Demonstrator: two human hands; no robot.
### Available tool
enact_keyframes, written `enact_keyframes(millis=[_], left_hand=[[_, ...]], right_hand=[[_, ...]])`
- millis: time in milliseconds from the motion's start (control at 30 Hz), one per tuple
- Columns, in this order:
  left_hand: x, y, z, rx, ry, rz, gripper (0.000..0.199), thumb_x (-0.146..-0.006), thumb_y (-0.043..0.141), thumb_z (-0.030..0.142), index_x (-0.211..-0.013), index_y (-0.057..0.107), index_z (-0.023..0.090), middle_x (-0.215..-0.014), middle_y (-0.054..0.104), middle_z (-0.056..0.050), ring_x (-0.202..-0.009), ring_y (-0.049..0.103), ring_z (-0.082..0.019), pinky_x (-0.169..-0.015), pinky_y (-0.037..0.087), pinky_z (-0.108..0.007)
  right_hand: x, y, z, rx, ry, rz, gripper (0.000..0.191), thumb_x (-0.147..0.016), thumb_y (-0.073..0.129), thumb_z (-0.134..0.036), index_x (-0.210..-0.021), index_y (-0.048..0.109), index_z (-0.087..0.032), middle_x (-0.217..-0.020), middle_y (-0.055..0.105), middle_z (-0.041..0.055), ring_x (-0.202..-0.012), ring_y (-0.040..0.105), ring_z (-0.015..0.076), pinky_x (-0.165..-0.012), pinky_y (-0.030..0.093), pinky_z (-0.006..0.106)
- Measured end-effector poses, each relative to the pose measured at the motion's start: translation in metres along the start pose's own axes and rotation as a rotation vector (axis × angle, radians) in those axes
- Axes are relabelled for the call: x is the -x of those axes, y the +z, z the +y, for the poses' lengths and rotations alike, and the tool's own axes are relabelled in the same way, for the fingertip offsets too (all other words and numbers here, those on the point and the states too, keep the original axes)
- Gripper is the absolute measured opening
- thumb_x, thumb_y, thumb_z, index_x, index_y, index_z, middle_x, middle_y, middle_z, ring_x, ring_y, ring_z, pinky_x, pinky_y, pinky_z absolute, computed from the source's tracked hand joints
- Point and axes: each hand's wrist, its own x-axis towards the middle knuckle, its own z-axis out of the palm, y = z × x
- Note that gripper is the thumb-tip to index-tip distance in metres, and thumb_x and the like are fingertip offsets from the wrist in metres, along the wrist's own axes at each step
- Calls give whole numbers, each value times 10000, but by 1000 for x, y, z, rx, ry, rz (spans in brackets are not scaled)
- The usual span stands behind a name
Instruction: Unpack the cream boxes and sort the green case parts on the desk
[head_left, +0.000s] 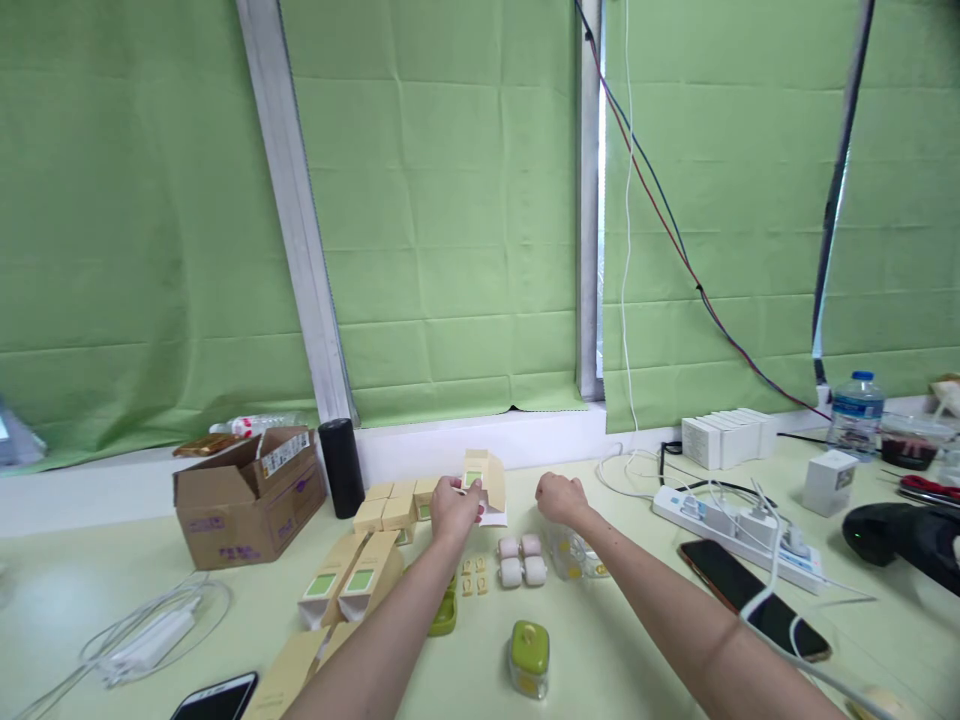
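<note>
The pale table point(600, 650) meets the wall at its far edge. Both forearms reach in from the near side: the left forearm point(390, 630) beside yellow boxes point(373, 575), the right forearm point(675, 610) slanting leftward, tabletop showing between it and a green-lidded jar point(530, 650). Near the far edge's middle, the left hand point(452, 510) grips an open yellow box point(493, 487). Just apart, the right hand point(561, 497) curls by clear jars point(568, 552); I can't tell whether it holds anything.
</note>
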Motion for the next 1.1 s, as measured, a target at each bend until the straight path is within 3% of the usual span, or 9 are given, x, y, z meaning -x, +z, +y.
enact_keyframes(millis=[200, 333, 433, 500, 600, 667, 833, 933, 1100], left_hand=[[2, 6, 1, 20, -6, -18, 371, -992, 659, 370, -1307, 615, 179, -1276, 673, -95, -1049, 699, -233, -887, 609, -444], [0, 14, 1, 48, -26, -29, 377, -991, 660, 367, -1314, 611, 180, -1289, 669, -97, -1061, 697, -237, -898, 606, -451], [-1, 21, 2, 73, -42, -33, 378, -991, 660, 369, -1315, 610, 181, -1292, 667, -98, -1065, 696, -238, -899, 606, -452], [-1, 27, 2, 89, -50, -34, 378, -991, 660, 372, -1313, 612, 180, -1292, 667, -98, -1066, 695, -238, -898, 606, -451], [0, 36, 2, 109, -53, -34, 374, -991, 660, 375, -1307, 616, 179, -1284, 669, -96, -1059, 696, -236, -891, 608, -447], [1, 41, 2, 123, -47, -35, 369, -992, 659, 377, -1300, 620, 178, -1274, 673, -95, -1050, 698, -232, -883, 611, -442], [4, 45, 4, 174, -24, -39, 373, -992, 659, 380, -1303, 619, 179, -1285, 669, -96, -1065, 694, -237, -897, 606, -451], [7, 43, 7, 218, 8, -63, 373, -992, 659, 376, -1306, 618, 179, -1287, 668, -96, -1066, 694, -238, -898, 606, -452], [23, 21, 7, 278, 123, -103, 336, -991, 661, 351, -1272, 624, 170, -1201, 695, -82, -991, 706, -215, -851, 612, -416]], right_hand=[[-20, -39, 44, -236, 72, 158, 322, -1009, 672, -346, -1291, 646, -191, -1337, 655, 107, -1115, 686, 252, -937, 598, 439], [-12, -46, 60, -334, 34, 246, 348, -1013, 666, -351, -1318, 624, -189, -1337, 653, 98, -1109, 689, 254, -930, 603, 468], [14, -38, 48, -367, -61, 289, 309, -1019, 655, -350, -1290, 643, -201, -1342, 655, 95, -1130, 678, 253, -964, 584, 473], [36, -30, 32, -391, -165, 301, 257, -1007, 648, -251, -1256, 669, -197, -1265, 696, 95, -1211, 631, 267, -1066, 498, 472], [63, -23, 5, -431, -333, 262, 484, -914, 734, -203, -1373, 619, -303, -1207, 723, 49, -1184, 634, 262, -1096, 431, 428], [70, -19, -8, -472, -371, 240, 506, -908, 713, -181, -1385, 605, -311, -1270, 699, 56, -1125, 656, 247, -1043, 454, 399], [47, -8, -17, -598, -287, 124, 130, -949, 687, -183, -1073, 725, -194, -1130, 729, 44, -985, 704, 213, -907, 562, 367], [23, -1, -12, -666, -170, 53, 312, -1008, 672, -345, -1268, 647, -174, -1264, 685, 85, -1040, 706, 234, -882, 614, 433], [-9, -2, 11, -739, 22, 71, 357, -996, 687, -339, -1314, 634, -185, -1350, 651, 98, -1100, 690, 254, -901, 610, 446]])
